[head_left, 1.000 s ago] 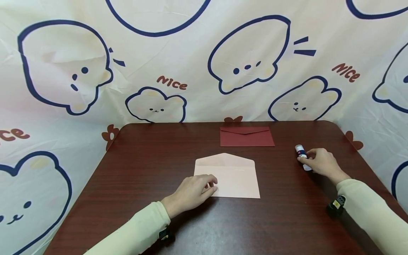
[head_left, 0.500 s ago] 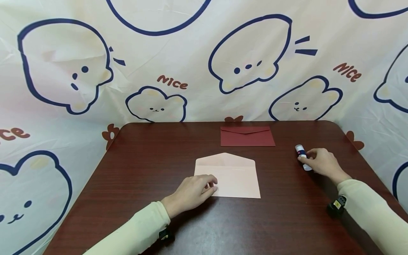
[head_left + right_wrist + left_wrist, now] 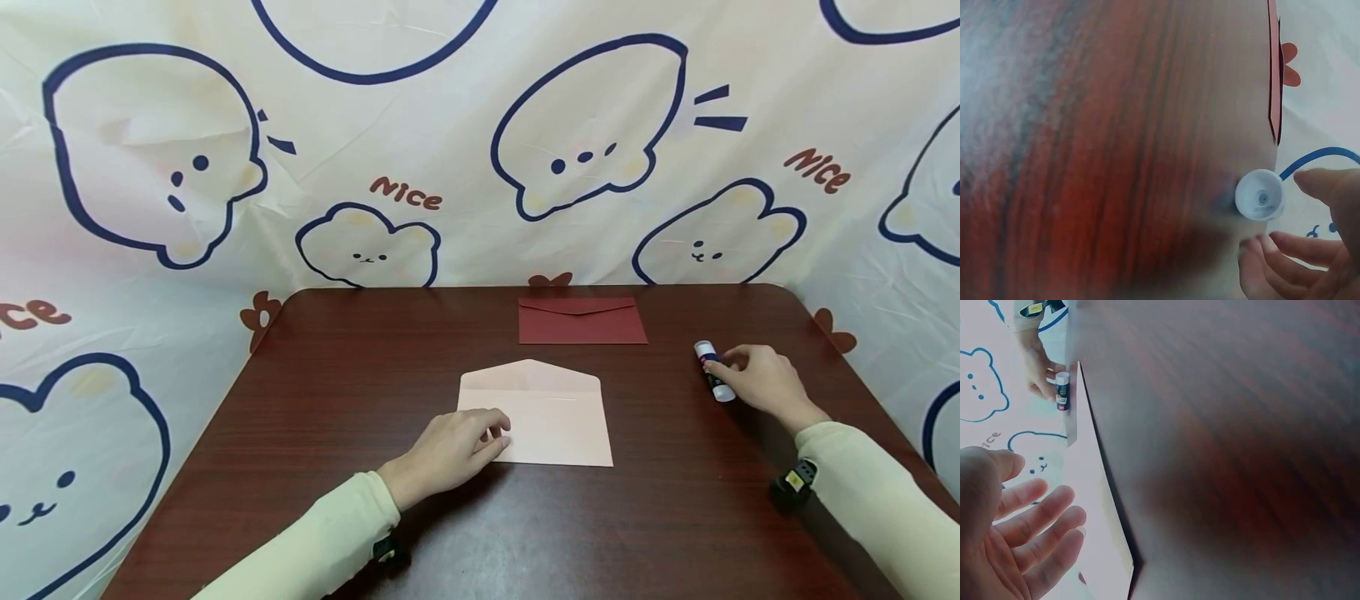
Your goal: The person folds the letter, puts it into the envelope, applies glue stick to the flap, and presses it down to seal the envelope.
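A pale pink envelope (image 3: 555, 429) lies flap-up on the table. My left hand (image 3: 450, 454) hovers over its left part, fingers loosely bent and holding nothing; the left wrist view shows that hand (image 3: 1029, 531) with its fingers spread beside the envelope (image 3: 1100, 531). A white and dark blue glue stick (image 3: 723, 392) lies on the table at the right. My right hand (image 3: 765, 383) is right at it, with thumb and fingers on either side. In the right wrist view the thumb (image 3: 1319, 186) stands apart from the round end of the glue stick (image 3: 1260, 195).
Behind the pink envelope, a dark red envelope (image 3: 582, 325) lies closed near the table's far edge. The dark wood table (image 3: 337, 358) is bordered by a cloth backdrop (image 3: 465, 125) printed with bear drawings.
My right thumb has lifted and shifted back along the glue stick, showing more of its lower barrel. The left hand and both envelopes stay nearly where they were.
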Available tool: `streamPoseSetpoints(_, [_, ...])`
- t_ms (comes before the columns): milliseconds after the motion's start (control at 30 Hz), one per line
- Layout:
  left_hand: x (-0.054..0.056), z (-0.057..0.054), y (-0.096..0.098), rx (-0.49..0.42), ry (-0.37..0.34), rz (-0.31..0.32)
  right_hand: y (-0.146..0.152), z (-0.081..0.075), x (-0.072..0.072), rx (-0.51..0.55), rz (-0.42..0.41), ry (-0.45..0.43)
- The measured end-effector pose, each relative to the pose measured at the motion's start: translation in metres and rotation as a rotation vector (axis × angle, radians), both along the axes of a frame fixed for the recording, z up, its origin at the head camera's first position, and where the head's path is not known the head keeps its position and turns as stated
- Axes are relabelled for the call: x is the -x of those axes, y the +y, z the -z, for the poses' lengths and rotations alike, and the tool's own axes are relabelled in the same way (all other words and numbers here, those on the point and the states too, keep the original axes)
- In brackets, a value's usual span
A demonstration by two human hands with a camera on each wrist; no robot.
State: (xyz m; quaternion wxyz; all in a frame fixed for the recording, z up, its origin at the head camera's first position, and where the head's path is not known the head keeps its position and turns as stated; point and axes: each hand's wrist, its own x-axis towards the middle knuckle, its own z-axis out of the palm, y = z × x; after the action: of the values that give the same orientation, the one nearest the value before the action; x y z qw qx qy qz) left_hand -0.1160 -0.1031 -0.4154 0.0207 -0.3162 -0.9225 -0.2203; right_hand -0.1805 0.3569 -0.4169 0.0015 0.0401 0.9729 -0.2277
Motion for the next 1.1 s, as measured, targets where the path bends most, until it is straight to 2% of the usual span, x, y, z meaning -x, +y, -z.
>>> streamPoseSetpoints(133, [0.004, -0.003, -0.003, -0.021, -0.004, -0.015, -0.006, -0.007, -0.002, -0.047, 0.026, 0.089])
streamPoseSetpoints(267, [0.008, -0.005, -0.007, -0.044, -0.009, -0.042, -0.02, -0.013, -0.005, -0.069, 0.021, 0.132])
streamPoseSetpoints(500, [0.023, -0.005, -0.013, -0.104, -0.042, -0.13, -0.056, -0.012, -0.013, -0.084, -0.09, 0.222])
streamPoseSetpoints(600, [0.03, -0.004, -0.016, -0.105, -0.038, -0.165, -0.071, -0.009, -0.018, -0.085, -0.146, 0.215])
streamPoseSetpoints(767, [0.038, -0.002, -0.02, -0.065, -0.053, -0.189, -0.091, -0.001, -0.023, -0.079, -0.234, 0.174])
streamPoseSetpoints(900, [0.044, 0.0, -0.02, -0.002, -0.085, -0.178, -0.107, 0.005, -0.025, -0.078, -0.327, 0.145])
streamPoseSetpoints(1100, [0.051, 0.003, -0.018, 0.087, -0.176, -0.123, -0.132, 0.016, -0.024, -0.101, -0.463, 0.125])
